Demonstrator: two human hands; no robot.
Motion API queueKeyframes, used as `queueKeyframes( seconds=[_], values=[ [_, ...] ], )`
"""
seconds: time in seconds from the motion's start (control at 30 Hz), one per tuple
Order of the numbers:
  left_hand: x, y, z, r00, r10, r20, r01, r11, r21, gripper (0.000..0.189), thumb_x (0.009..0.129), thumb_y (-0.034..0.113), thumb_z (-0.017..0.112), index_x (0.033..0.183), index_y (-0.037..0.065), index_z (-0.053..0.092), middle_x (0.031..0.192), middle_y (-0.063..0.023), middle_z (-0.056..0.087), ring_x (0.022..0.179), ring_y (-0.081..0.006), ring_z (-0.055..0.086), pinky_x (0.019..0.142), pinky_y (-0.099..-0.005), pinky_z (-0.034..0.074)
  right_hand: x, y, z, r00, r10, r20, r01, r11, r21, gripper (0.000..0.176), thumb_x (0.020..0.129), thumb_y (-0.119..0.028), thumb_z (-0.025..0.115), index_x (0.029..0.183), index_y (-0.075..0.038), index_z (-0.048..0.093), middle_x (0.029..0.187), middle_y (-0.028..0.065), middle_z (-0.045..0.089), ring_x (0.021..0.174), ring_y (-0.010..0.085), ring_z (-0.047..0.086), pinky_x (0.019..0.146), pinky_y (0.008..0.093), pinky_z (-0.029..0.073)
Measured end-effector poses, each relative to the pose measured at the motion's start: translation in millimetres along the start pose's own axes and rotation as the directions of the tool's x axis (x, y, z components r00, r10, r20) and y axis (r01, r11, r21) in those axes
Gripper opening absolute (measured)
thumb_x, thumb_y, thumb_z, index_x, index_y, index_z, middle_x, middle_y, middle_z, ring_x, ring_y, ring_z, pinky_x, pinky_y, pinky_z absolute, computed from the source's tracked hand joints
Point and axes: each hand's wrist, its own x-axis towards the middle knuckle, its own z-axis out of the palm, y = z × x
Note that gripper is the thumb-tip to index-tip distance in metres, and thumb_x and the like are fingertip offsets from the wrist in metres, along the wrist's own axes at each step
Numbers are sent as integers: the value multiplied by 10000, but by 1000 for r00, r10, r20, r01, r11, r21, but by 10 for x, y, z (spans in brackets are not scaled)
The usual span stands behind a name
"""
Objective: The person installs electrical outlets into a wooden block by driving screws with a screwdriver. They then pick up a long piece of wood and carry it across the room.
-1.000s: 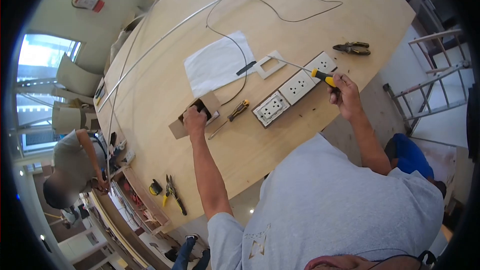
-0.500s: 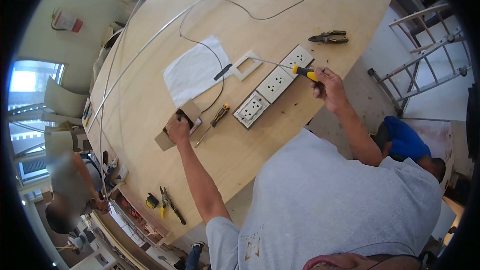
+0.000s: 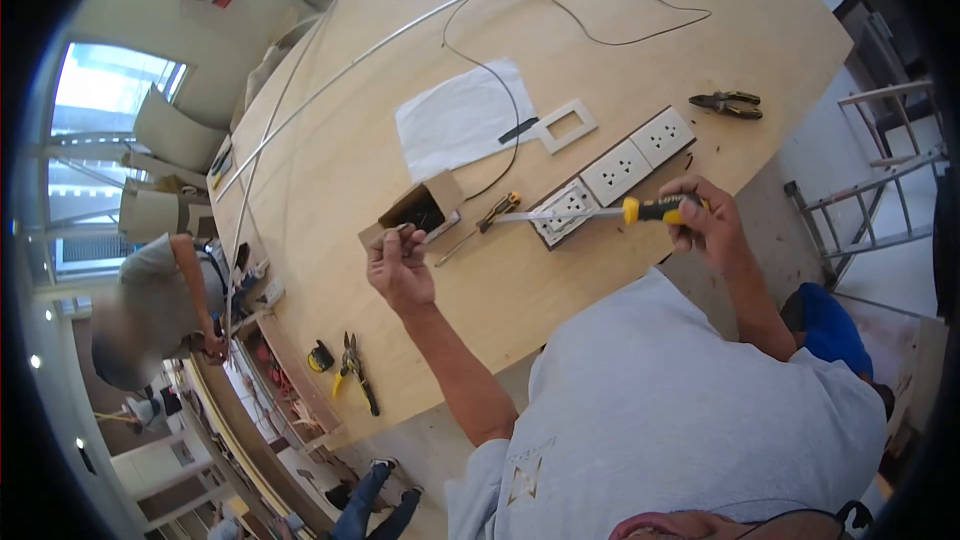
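My left hand [image 3: 402, 272] is raised just in front of an open cardboard box [image 3: 448, 190]. Its thumb and fingertips pinch together; whatever is between them is too small to name. In my right hand [image 3: 712, 225] is a screwdriver [image 3: 648, 210] with a yellow and black handle. Its long shaft points left, passing over a strip of white power sockets [image 3: 617, 174]. The nearest socket [image 3: 563, 212] shows its bare mounting edge, unlike the others. A loose white cover frame [image 3: 548, 138] lies behind the strip. Beside the box rests a second screwdriver [image 3: 507, 202].
Pliers [image 3: 727, 104] lie beyond the sockets. Snips [image 3: 356, 377] and a tape measure [image 3: 320, 356] sit near the table's left edge. A white sheet [image 3: 440, 118], a thin dark cable [image 3: 585, 32] and long metal tubes [image 3: 400, 36] cross the table. Another person [image 3: 165, 305] stands at left.
My left hand has come out of the cardboard box, fingertips pinched. My right hand has brought the screwdriver back from the cover frame toward the nearest socket. The whole view has shifted.
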Motion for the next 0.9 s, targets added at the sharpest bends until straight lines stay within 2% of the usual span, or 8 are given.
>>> queueKeyframes(
  seconds=[0.07, 0.13, 0.2, 0.27, 0.6, 0.8, 0.87, 0.9],
  values=[
    [-174, -28, 49, 999, -28, 20, 29, 997, -66, 65, 987, 68, 643, 1016, 10, 641, 940, -175, 735, 764, -230, 731, 570, -260, 581, -79, -122, 264, 998, -16, 55, 16, 1000, 3, 335, 1008, -249, 641, 1234, -2, 619, 808, 40, 638, 638, 48, 576, 539, 201, 485],
    [-295, -58, 103, 997, -52, 50, 59, 989, -137, 57, 989, 60, 634, 1009, 13, 660, 949, -169, 731, 789, -231, 724, 589, -261, 591, -128, -204, 471, 990, -123, 71, 132, 981, -142, 320, 994, -215, 661, 1234, -7, 621, 817, 26, 640, 656, 40, 573, 548, 199, 484],
    [-409, -75, 148, 993, -93, 79, 111, 957, -268, 59, 974, 31, 644, 1026, 4, 637, 938, -168, 721, 772, -221, 720, 600, -272, 601, -112, -200, 523, 982, -153, 114, 170, 972, -162, 309, 989, -197, 670, 1231, -11, 623, 810, 10, 633, 662, 31, 556, 550, 194, 460],
    [-522, -64, 215, 993, -94, 73, 111, 950, -292, 57, 971, 23, 647, 1018, -1, 625, 942, -169, 708, 768, -222, 711, 612, -274, 606, -87, -235, 579, 960, -234, 153, 268, 925, -270, 307, 991, -202, 672, 1225, -10, 624, 803, -1, 626, 654, 27, 534, 551, 197, 436],
    [-758, -97, 292, 985, -153, 81, 172, 927, -332, 33, 983, 20, 624, 999, -8, 629, 935, -169, 709, 777, -225, 709, 616, -266, 616, -83, -240, 632, 953, -264, 149, 301, 885, -356, 283, 995, -206, 671, 1206, -20, 632, 801, -3, 623, 614, 28, 510, 549, 202, 427],
    [-799, -128, 320, 978, -187, 93, 207, 929, -306, 32, 989, 35, 621, 979, 20, 648, 915, -133, 714, 777, -197, 705, 614, -255, 608, -141, -213, 560, 980, -173, 100, 197, 915, -353, 291, 985, -198, 673, 1218, -29, 633, 810, 2, 633, 650, 32, 540, 578, 212, 448],
    [-838, -170, 315, 970, -221, 96, 240, 924, -298, 24, 983, 36, 632, 969, 22, 645, 908, -128, 713, 774, -201, 704, 609, -251, 603, -146, -209, 471, 966, -192, 171, 251, 846, -470, 294, 966, -178, 684, 1213, -27, 632, 836, 31, 657, 704, 76, 585, 634, 261, 492],
    [-872, -199, 280, 969, -238, 58, 245, 941, -234, 22, 973, 40, 647, 958, 27, 639, 903, -126, 712, 772, -207, 703, 613, -253, 598, -168, -220, 441, 973, -182, 143, 229, 845, -483, 294, 966, -178, 684, 1213, -27, 632, 836, 31, 657, 704, 76, 585, 634, 261, 492]
  ],
)
